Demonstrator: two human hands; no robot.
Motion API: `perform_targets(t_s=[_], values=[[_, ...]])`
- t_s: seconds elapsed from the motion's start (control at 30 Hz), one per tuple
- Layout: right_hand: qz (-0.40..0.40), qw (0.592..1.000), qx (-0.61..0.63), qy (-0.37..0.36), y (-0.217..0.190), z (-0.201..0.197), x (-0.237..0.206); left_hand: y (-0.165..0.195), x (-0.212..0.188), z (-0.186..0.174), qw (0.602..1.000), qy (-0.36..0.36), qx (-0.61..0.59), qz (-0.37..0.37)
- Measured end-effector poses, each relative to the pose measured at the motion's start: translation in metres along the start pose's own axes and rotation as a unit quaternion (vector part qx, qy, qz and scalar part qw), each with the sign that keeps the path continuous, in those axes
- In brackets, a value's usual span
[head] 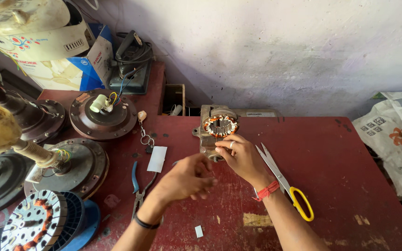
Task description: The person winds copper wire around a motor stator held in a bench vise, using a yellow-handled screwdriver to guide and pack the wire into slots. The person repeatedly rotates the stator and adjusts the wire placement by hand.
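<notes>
A small motor stator (220, 125) with copper windings sits on a grey metal winding machine (206, 139) at the back of the red table (331, 158). My right hand (240, 155), with a ring and a red wrist thread, rests against the machine's front just below the stator, fingertips pinched together on something too small to see. My left hand (187, 179), with a black band at the wrist, hovers blurred just left of it, fingers curled with nothing visible in them.
Yellow-handled scissors (282, 179) lie right of my right hand. Blue-handled pliers (138, 183), a white paper slip (157, 159) and a key chain (144, 132) lie to the left. Ceiling-fan motors (102, 114) and a wound stator (36, 223) crowd the left side; newspaper bundles (396, 135) at far right.
</notes>
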State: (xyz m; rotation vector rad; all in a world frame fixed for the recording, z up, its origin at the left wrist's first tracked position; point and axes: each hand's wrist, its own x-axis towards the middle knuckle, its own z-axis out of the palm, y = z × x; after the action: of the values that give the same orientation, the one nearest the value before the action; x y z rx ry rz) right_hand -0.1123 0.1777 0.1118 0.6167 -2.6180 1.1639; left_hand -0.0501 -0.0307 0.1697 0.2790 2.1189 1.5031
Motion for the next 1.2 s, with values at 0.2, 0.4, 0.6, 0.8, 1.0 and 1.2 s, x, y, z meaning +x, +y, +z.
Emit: perform_targets(t_s=[0.2, 0.4, 0.6, 0.8, 1.0, 1.2], values=[[-0.055, 0.997, 0.039, 0.024, -0.003, -0.003, 0.001, -0.007, -0.012, -0.015, 1.000, 0.018, -0.015, -0.008], [0.041, 0.998, 0.013, 0.041, 0.001, 0.001, 0.007, -0.021, 0.004, -0.021, 0.951, 0.048, -0.305, 0.032], [0.072, 0.995, 0.015, 0.068, 0.007, 0.008, 0.011, -0.032, 0.048, -0.004, 0.935, 0.179, -0.301, 0.046], [0.136, 0.960, 0.204, 0.135, 0.042, -0.001, 0.006, -0.033, 0.080, 0.030, 0.928, 0.249, -0.278, 0.018], [0.124, 0.866, 0.470, 0.116, 0.069, -0.021, 0.031, -0.034, 0.112, 0.048, 0.905, 0.270, -0.323, 0.058], [0.143, 0.839, 0.520, -0.071, 0.073, -0.032, 0.068, -0.033, 0.130, 0.046, 0.886, 0.265, -0.375, 0.066]])
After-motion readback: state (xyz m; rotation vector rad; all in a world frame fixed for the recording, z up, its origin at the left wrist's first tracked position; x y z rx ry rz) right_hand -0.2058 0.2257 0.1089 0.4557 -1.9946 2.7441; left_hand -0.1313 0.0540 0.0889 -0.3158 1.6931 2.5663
